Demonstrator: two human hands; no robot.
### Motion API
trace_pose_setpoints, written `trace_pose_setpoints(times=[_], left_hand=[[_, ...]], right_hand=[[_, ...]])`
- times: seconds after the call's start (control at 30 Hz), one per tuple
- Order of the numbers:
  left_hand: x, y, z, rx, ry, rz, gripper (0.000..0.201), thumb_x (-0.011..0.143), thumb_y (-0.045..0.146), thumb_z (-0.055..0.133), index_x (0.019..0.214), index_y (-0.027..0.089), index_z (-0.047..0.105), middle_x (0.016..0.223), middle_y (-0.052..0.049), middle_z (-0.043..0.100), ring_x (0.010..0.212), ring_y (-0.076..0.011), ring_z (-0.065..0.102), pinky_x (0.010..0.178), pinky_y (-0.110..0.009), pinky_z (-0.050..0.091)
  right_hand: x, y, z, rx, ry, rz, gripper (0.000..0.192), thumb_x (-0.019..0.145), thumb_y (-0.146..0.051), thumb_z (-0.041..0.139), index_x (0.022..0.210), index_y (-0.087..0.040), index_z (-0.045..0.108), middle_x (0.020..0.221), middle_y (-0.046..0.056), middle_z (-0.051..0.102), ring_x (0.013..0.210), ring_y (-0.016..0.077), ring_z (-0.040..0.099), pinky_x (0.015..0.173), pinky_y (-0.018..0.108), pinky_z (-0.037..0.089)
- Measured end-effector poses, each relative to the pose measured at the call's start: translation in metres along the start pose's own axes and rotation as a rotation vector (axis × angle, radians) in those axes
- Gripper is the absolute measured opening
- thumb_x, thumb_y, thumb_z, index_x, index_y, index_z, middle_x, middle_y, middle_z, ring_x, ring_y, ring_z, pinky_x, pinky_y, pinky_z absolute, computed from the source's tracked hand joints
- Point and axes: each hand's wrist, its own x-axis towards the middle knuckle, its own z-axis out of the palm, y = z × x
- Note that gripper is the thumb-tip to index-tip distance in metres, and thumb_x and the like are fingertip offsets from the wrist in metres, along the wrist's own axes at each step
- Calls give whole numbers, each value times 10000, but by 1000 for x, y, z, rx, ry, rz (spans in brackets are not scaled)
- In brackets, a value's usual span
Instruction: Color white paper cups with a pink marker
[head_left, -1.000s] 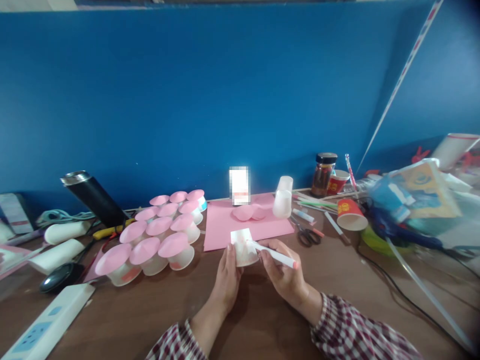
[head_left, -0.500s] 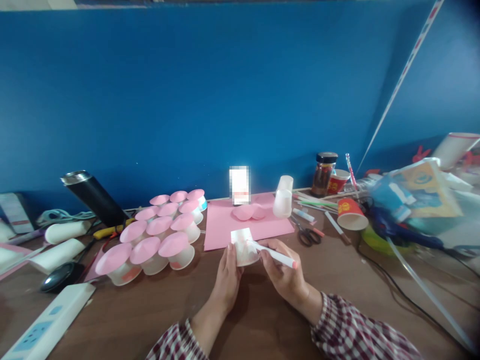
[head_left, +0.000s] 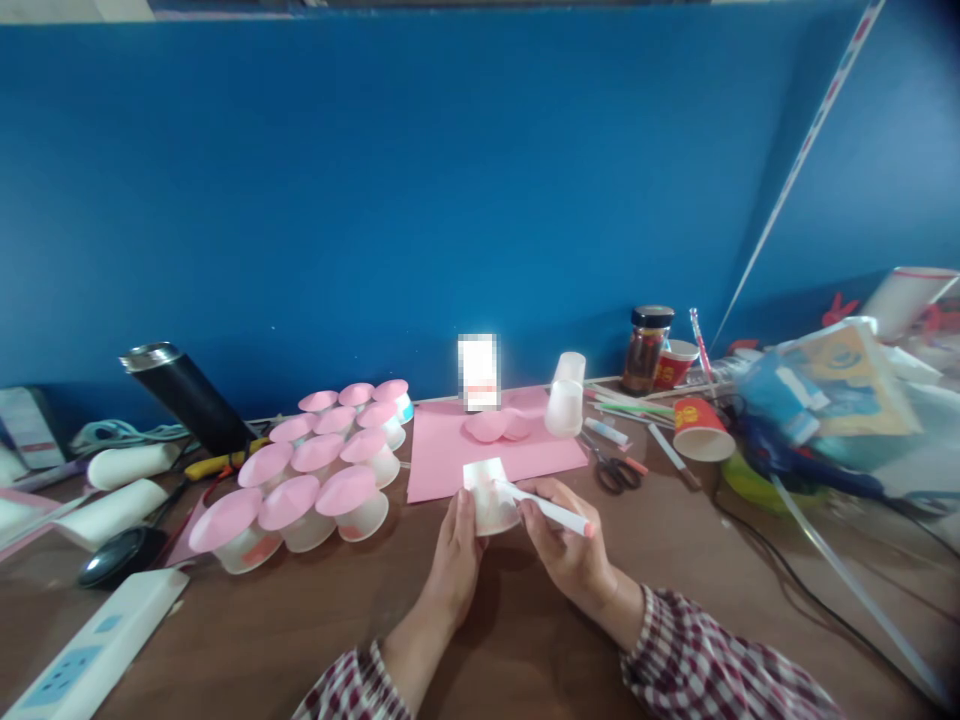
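Observation:
A small white paper cup (head_left: 495, 512) is held above the brown table, its wide rim toward me and a white square piece (head_left: 484, 472) at its far end. My left hand (head_left: 457, 545) is closed round the cup's left side. My right hand (head_left: 570, 545) grips a white marker with a pinkish-orange end (head_left: 559, 514), its tip pointing at the cup's surface. Whether the tip touches is hard to tell. Just beyond the hands lies a pink paper sheet (head_left: 442, 465) with pink paper rounds (head_left: 487, 427) on it.
Several cups with pink cone tops (head_left: 319, 452) stand in rows on the left. White cups (head_left: 564, 408), scissors (head_left: 619, 472), loose pens (head_left: 673, 450) and a red cup (head_left: 701, 430) are to the right. A power strip (head_left: 97, 650) lies front left; a dark flask (head_left: 191, 395) leans behind.
Almost nothing differs. The view has shifted very slightly; both hands keep the same hold on the cup and marker.

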Motion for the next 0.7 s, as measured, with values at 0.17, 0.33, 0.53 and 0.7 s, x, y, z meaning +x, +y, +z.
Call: trace_pose_setpoints(times=[0.17,0.33,0.53,0.7], left_hand=[[-2,4,2,-5,-33,-25,514,815,544,484,1145,162,576,1244,-139,578,1087,-255,566,820,-309,482],[0,3,2,-39,-65,-32,524,825,548,466,1172,167,556,1300,-131,542,1144,-253,536,880,-325,471],[0,1,-1,19,-57,-24,546,837,542,450,1224,164,522,1373,-137,472,1229,-266,470,927,-334,454],[-1,3,-1,70,-39,12,548,833,528,467,1216,144,547,1323,-159,519,1203,-283,493,944,-356,440]], right_hand=[[1,1,0,-7,16,-10,141,860,-131,526,976,-188,581,834,28,633,732,140,602,679,240,478],[0,1,0,-11,13,8,125,866,-139,514,956,-181,590,811,32,629,714,143,596,664,244,478],[1,1,-1,-18,20,25,116,871,-160,505,939,-179,596,792,33,629,700,145,599,658,248,485],[2,0,-1,-16,24,47,127,868,-166,510,960,-187,596,804,30,638,703,145,622,660,246,498]])
